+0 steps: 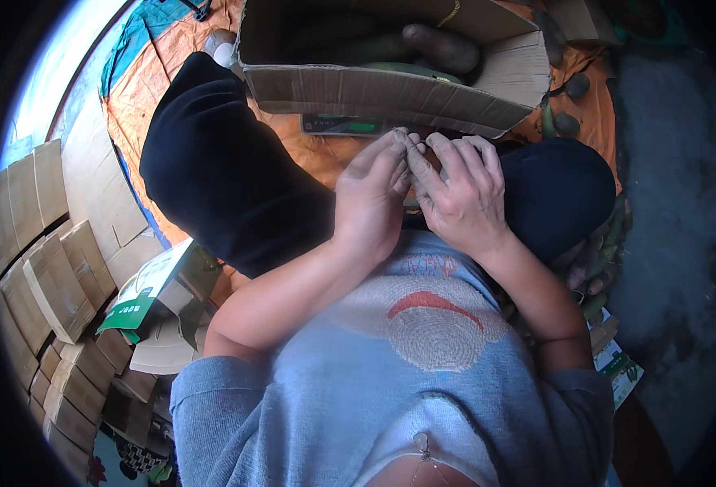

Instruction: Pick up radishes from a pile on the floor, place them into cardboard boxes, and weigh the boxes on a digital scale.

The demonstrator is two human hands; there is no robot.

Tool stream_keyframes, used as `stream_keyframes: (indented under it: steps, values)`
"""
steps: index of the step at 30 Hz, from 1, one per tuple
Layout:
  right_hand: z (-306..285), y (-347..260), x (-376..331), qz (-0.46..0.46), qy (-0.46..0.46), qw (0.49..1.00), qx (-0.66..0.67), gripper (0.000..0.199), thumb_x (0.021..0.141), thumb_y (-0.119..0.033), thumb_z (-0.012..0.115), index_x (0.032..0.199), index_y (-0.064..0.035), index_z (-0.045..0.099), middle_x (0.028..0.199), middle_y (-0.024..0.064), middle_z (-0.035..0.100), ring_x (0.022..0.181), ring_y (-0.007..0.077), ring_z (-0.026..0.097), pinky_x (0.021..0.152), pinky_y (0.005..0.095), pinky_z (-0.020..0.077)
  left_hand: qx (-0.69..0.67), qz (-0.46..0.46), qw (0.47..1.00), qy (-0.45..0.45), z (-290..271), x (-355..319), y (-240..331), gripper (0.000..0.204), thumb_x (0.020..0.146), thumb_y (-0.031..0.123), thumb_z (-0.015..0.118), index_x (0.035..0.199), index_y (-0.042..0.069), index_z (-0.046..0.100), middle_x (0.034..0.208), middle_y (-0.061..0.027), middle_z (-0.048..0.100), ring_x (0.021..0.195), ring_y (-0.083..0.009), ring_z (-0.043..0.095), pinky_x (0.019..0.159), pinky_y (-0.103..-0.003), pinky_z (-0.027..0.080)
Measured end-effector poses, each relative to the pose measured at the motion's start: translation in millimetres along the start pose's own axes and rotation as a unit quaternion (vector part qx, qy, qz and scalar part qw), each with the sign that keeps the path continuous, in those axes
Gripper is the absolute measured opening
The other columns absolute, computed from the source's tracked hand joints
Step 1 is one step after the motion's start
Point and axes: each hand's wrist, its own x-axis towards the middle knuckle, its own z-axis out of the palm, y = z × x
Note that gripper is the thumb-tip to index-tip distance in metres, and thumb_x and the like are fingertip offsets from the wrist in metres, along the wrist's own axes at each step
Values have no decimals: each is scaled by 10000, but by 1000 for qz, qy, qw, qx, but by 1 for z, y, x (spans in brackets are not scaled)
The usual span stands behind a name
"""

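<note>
My left hand (370, 191) and my right hand (465, 187) meet in front of my lap, both dusted with grey dirt. The thumbs and forefingers pinch together where the two hands touch. Anything between the fingertips is too small or hidden to make out. Just beyond them stands an open cardboard box (390, 93). Long root-like vegetables lie in it, among them a thick purplish-brown one (443, 49). Partly under the box's near side shows a scale (341, 125) with a lit green display.
An orange sheet (293, 146) covers the floor under the box. Several flattened and stacked cartons (58, 284) line the left side. A green and white printed carton (159, 284) lies by my left elbow. More vegetables (597, 276) are heaped beyond my right arm, next to grey concrete floor (674, 243).
</note>
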Motion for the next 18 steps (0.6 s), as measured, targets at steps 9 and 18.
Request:
stream_keyframes:
  steps: [9, 18]
  values:
    - [13, -2, 2, -61, -5, 998, -33, 415, 793, -199, 649, 1172, -36, 685, 1027, 86, 628, 869, 213, 580, 912, 446, 452, -39, -41, 994, 91, -1, 4, 2, 214, 972, 147, 594, 1124, -3, 596, 1063, -72, 637, 1038, -159, 605, 946, -307, 464]
    - [23, 6, -3, -3, -43, 999, 15, 479, 814, -225, 670, 1285, -134, 663, 1061, 87, 622, 901, 226, 584, 929, 453, 436, -24, -41, 999, 27, -14, 7, -3, 334, 1002, 202, 610, 1224, -45, 577, 1164, -93, 627, 1083, -180, 601, 990, -316, 452]
